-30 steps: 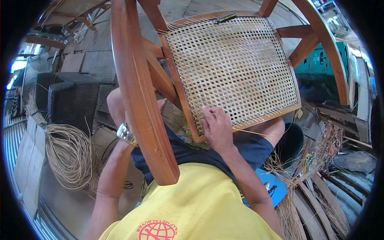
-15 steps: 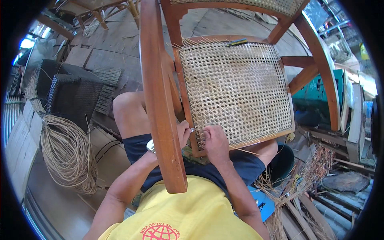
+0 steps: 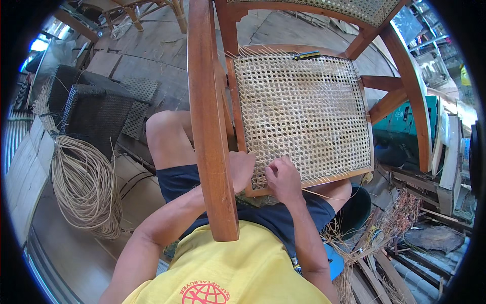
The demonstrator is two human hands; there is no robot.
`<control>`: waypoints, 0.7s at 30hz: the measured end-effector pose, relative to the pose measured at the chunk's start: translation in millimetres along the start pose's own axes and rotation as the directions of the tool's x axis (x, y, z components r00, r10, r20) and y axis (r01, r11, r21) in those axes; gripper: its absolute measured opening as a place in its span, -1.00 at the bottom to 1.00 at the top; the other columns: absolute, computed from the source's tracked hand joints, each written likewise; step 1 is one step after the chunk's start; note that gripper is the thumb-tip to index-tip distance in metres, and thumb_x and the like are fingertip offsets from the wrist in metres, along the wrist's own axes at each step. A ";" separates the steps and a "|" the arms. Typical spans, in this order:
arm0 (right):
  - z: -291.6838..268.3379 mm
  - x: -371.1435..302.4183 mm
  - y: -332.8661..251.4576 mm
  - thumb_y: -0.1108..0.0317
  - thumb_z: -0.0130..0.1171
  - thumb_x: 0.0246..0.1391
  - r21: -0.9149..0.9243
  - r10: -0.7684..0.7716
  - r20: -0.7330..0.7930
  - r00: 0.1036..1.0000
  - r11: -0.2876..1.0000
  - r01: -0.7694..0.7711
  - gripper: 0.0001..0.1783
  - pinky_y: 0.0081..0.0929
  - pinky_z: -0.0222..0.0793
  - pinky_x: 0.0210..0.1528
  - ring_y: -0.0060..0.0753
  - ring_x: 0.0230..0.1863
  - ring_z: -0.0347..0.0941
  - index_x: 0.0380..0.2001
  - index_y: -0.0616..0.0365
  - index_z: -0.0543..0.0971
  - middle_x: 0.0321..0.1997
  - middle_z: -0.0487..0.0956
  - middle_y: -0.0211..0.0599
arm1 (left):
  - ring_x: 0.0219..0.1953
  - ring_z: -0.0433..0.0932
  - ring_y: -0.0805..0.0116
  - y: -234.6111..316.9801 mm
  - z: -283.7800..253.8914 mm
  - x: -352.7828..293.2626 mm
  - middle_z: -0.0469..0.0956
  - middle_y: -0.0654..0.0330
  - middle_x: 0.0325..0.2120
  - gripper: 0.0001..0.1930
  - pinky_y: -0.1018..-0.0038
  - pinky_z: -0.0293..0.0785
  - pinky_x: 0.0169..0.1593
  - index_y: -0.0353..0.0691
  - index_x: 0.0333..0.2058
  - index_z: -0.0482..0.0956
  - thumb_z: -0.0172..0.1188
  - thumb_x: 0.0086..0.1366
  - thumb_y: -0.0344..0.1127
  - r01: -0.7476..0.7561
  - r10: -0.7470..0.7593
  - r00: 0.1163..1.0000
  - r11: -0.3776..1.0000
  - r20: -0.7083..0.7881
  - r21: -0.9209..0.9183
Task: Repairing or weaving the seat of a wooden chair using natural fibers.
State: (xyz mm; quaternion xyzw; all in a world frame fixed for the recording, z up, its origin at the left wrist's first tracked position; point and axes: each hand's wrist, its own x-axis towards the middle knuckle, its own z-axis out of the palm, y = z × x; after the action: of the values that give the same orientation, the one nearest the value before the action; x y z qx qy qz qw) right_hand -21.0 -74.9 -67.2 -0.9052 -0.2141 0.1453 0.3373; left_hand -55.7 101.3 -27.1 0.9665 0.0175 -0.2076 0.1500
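Observation:
A wooden chair with a woven cane seat [image 3: 304,116] lies tilted over my lap, its front left corner close to me. My left hand [image 3: 242,169] is closed at the seat's left rail, partly behind the chair's wooden arm [image 3: 208,111]; its fingertips and anything in them are hidden. Just to its right, my right hand [image 3: 284,178] rests over the cane near the front rail, fingers curled in a pinch. Whatever it pinches is too small to make out. Loose cane ends stick out along the far left edge. A black and yellow handled tool [image 3: 307,55] lies at the seat's far edge.
A large coil of cane strands [image 3: 86,187] hangs at the left, by a dark woven box-like piece [image 3: 93,114]. Cane scraps [image 3: 390,218] and wood offcuts pile up at the right, beside a dark bucket [image 3: 356,207]. A green machine [image 3: 405,121] stands beyond the chair.
My left hand has turned inward, and the shiny metal piece seen between my hands is out of sight. My right hand has shifted slightly right. The whole view has moved a little.

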 end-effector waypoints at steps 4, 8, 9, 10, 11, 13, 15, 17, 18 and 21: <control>-1.5 5.8 3.4 0.30 0.22 0.05 -0.060 0.049 0.044 0.998 0.997 -0.046 -0.80 -0.15 0.44 -0.20 0.03 -0.31 0.52 -0.47 0.23 0.61 -0.36 0.52 -0.04 | -0.33 0.70 -0.04 8.0 -0.7 13.3 0.67 -0.08 -0.44 -0.84 0.18 0.63 -0.27 -0.27 -0.34 0.62 0.12 0.26 -0.34 -0.013 0.009 0.998 0.998 0.069 0.054; -5.8 7.0 10.1 0.31 0.22 0.01 -0.003 0.044 0.079 0.996 0.999 -0.044 -0.79 -0.15 0.45 -0.20 0.05 -0.31 0.53 -0.50 0.27 0.61 -0.38 0.53 -0.02 | -0.33 0.70 -0.05 6.9 17.4 19.2 0.66 -0.10 -0.44 -0.86 0.14 0.61 -0.29 -0.29 -0.33 0.59 0.08 0.28 -0.37 -0.020 0.020 1.000 1.000 0.014 0.000; -5.9 7.2 9.6 0.31 0.22 0.01 0.000 0.043 0.082 0.996 0.999 -0.043 -0.79 -0.15 0.45 -0.20 0.05 -0.31 0.53 -0.50 0.27 0.61 -0.38 0.53 -0.02 | -0.33 0.70 -0.05 7.1 21.2 16.4 0.66 -0.10 -0.45 -0.86 0.13 0.61 -0.30 -0.29 -0.31 0.57 0.07 0.29 -0.37 -0.021 0.019 0.999 0.999 -0.043 -0.035; -6.8 7.8 8.3 0.32 0.21 0.01 0.007 0.044 0.090 0.995 0.999 -0.044 -0.79 -0.14 0.44 -0.19 0.05 -0.29 0.53 -0.50 0.28 0.61 -0.37 0.53 -0.02 | -0.33 0.70 -0.05 7.9 24.8 11.9 0.66 -0.10 -0.45 -0.86 0.13 0.61 -0.30 -0.29 -0.31 0.57 0.07 0.29 -0.37 -0.017 0.015 0.999 0.999 -0.041 -0.034; -8.6 8.0 7.0 0.33 0.20 0.00 0.011 0.050 0.095 0.994 0.999 -0.051 -0.80 -0.14 0.44 -0.17 0.05 -0.27 0.53 -0.51 0.29 0.61 -0.36 0.53 -0.01 | -0.34 0.69 -0.05 10.1 28.3 7.3 0.65 -0.09 -0.47 -0.85 0.11 0.59 -0.31 -0.29 -0.28 0.53 0.06 0.32 -0.34 0.044 -0.046 0.998 0.997 -0.042 -0.063; -14.2 10.1 1.3 0.35 0.18 0.02 -0.017 0.048 0.127 0.991 0.999 -0.046 -0.80 -0.11 0.45 -0.13 0.09 -0.24 0.53 -0.49 0.29 0.61 -0.33 0.53 0.03 | -0.34 0.69 -0.05 11.2 33.9 0.1 0.64 -0.09 -0.48 -0.83 0.10 0.58 -0.33 -0.29 -0.25 0.50 0.06 0.35 -0.30 0.105 -0.110 0.993 0.990 -0.041 -0.092; -14.5 14.8 -1.4 0.36 0.15 0.03 -0.044 0.043 0.161 0.986 0.998 -0.036 -0.81 -0.08 0.46 -0.09 0.13 -0.22 0.53 -0.47 0.30 0.61 -0.30 0.53 0.06 | -0.37 0.68 -0.05 6.0 40.8 -4.7 0.62 -0.06 -0.52 -0.81 0.08 0.56 -0.34 -0.27 -0.20 0.46 0.03 0.40 -0.25 0.065 -0.073 0.994 0.994 -0.081 -0.089; -14.1 19.6 -2.5 0.35 0.16 0.09 -0.146 0.008 0.200 0.980 0.989 0.022 -0.81 -0.06 0.47 -0.08 0.13 -0.20 0.54 -0.42 0.29 0.62 -0.25 0.53 0.06 | -0.38 0.68 -0.06 1.3 45.5 -5.0 0.62 -0.05 -0.52 -0.78 0.07 0.56 -0.34 -0.26 -0.23 0.46 0.03 0.41 -0.21 0.043 -0.056 0.991 0.994 -0.120 -0.104; -12.1 21.6 -2.8 0.35 0.16 0.09 -0.149 0.010 0.200 0.980 0.989 0.020 -0.81 -0.06 0.47 -0.08 0.13 -0.20 0.54 -0.42 0.29 0.62 -0.25 0.53 0.06 | -0.39 0.67 -0.06 -0.4 47.2 -5.2 0.62 -0.04 -0.53 -0.76 0.07 0.55 -0.34 -0.26 -0.26 0.47 0.04 0.42 -0.17 0.021 -0.040 0.986 0.993 -0.160 -0.117; -4.9 24.1 -5.7 0.34 0.19 0.09 -0.152 -0.016 0.200 0.980 0.987 0.047 -0.81 -0.06 0.43 -0.09 0.12 -0.21 0.51 -0.44 0.28 0.61 -0.28 0.52 0.04 | -0.39 0.67 -0.05 -4.1 34.2 0.7 0.62 -0.04 -0.53 -0.69 0.06 0.54 -0.33 -0.23 -0.30 0.54 0.09 0.39 -0.07 0.059 -0.084 0.991 0.972 -0.101 -0.226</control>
State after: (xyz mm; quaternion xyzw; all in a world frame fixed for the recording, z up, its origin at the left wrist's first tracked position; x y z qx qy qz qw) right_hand 0.2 -62.1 -62.6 -0.9063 -0.2715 0.2121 0.2449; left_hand -69.0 95.0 -58.2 0.9522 0.0836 -0.1563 0.2486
